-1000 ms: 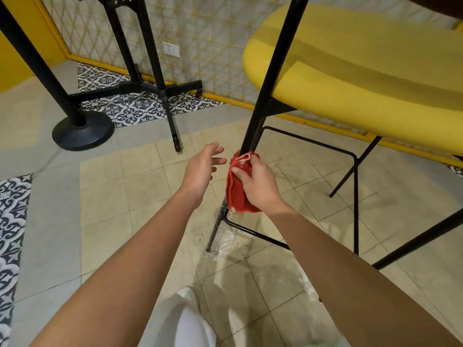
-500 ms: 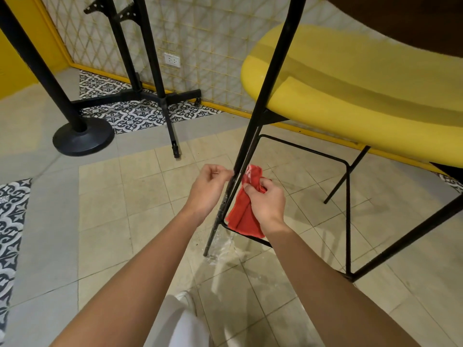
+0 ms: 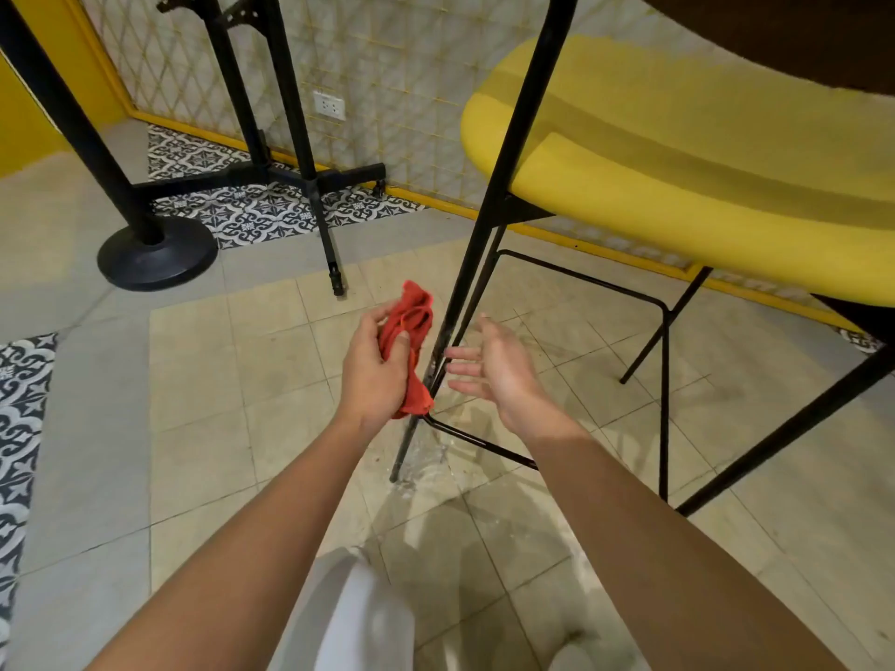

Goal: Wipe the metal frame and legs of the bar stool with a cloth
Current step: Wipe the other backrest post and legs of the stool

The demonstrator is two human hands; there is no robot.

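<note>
A bar stool with a yellow seat stands on thin black metal legs. Its near front leg slants down to the tiled floor between my two hands. A black footrest bar runs around the legs lower down. My left hand is closed on a crumpled red cloth, held just left of that leg. My right hand is on the leg's right side, fingers spread, palm turned towards the leg and holding nothing.
A black pole on a round base stands at the left. Behind it is a black stand with a cross foot in front of a patterned wall. A dark table edge hangs over the seat. My white-clad knee is below.
The red cloth has passed from my right hand to my left hand, on the other side of the leg. My right hand has let go and opened.
</note>
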